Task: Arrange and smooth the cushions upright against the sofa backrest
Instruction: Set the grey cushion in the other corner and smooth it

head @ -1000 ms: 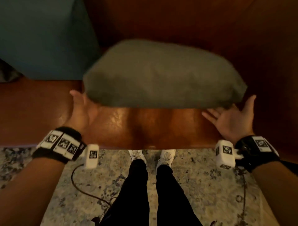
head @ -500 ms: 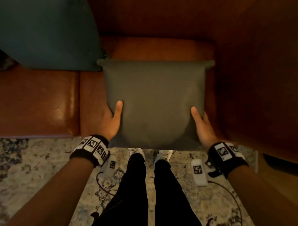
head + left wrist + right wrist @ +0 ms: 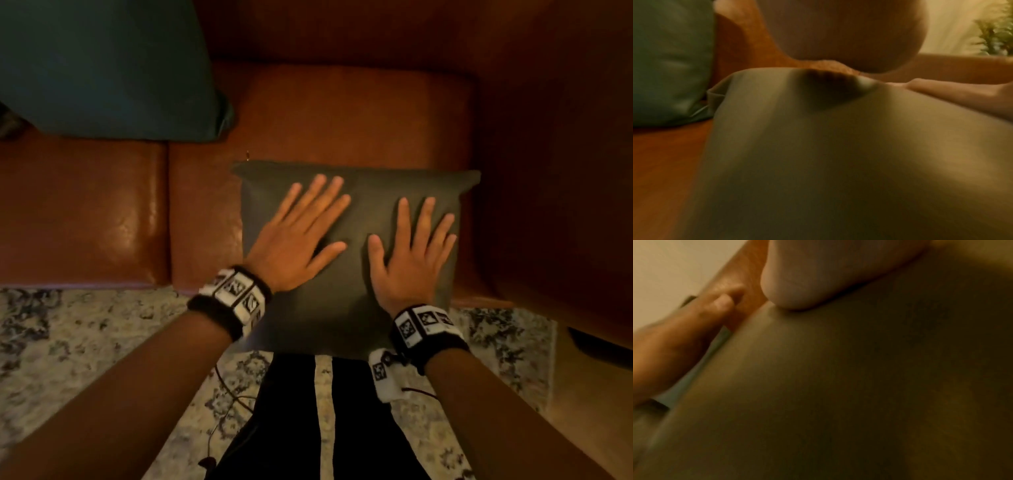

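- From my head camera I see the whole layout: the grey cushion [image 3: 346, 301] lies on the brown sofa [image 3: 342, 113] seat, at its right end beside the armrest, its near edge hanging past the seat front over my legs [image 3: 322, 418].
- My left hand [image 3: 291, 240] lies flat on the cushion's left half, fingers straight and spread, pointing up and to the right.
- My right hand [image 3: 407, 253] lies flat on the right half, fingers straight and fanned, pointing away from me.
- The two thumbs point toward each other near the cushion's middle, close but apart.
- Neither hand holds anything; both are wide and pressed palm-down on the fabric.
- The head view also shows the teal cushion [image 3: 102, 68] upright against the backrest to the left, apart from the grey one, and the patterned rug [image 3: 68, 342] below.
- The left wrist view, blurred, adds what the head view lacks: a plant [image 3: 996, 27] beyond the sofa's far end, the grey cushion's far corner next to the teal cushion's lower edge, and my right hand lying across the fabric.
- The right wrist view is mostly grey fabric; it shows my left hand [image 3: 684, 340] at the cushion's edge with sofa leather behind it.
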Action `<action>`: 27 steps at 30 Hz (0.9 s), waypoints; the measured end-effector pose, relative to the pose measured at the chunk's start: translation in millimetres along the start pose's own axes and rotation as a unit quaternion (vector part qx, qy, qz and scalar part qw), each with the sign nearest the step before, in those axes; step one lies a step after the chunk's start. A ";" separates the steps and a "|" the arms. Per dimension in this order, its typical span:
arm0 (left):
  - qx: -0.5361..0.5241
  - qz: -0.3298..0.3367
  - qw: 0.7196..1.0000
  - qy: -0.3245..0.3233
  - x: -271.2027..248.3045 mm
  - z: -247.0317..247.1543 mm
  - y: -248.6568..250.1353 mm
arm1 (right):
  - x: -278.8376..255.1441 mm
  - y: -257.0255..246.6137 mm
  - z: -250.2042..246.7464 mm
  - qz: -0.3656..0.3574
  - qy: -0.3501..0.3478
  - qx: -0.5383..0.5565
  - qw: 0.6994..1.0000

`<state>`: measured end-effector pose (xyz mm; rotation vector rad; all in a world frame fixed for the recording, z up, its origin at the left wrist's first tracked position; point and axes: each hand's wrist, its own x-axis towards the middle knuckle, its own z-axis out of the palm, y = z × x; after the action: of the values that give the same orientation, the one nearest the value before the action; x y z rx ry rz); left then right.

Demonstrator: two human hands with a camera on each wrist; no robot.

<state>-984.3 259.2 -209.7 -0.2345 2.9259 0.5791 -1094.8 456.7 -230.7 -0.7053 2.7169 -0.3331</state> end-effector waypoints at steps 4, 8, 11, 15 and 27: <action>0.028 -0.191 0.977 -0.089 20.6 -2.7 -87.0 | -0.4 15.5 15.5 -0.009 -0.001 -0.037 0.999; -0.012 -0.329 0.942 -0.060 25.1 -22.4 -118.8 | 5.0 4.9 21.6 -0.004 0.013 -0.062 0.998; 0.020 -0.039 0.998 -0.049 40.4 -25.1 -84.8 | 4.2 8.5 21.1 -0.005 0.005 -0.073 0.997; 0.019 -0.224 0.972 -0.066 20.4 -6.0 -108.5 | 11.3 12.2 14.5 -0.005 -0.018 -0.043 0.999; 0.053 -0.082 0.993 -0.063 20.4 27.0 23.0 | 54.3 -8.6 -39.3 -0.074 -0.004 -0.003 0.997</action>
<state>-1005.2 288.2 -229.6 -0.4057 2.7717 0.3966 -1150.1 427.7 -204.9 -0.9091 2.6655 -0.3566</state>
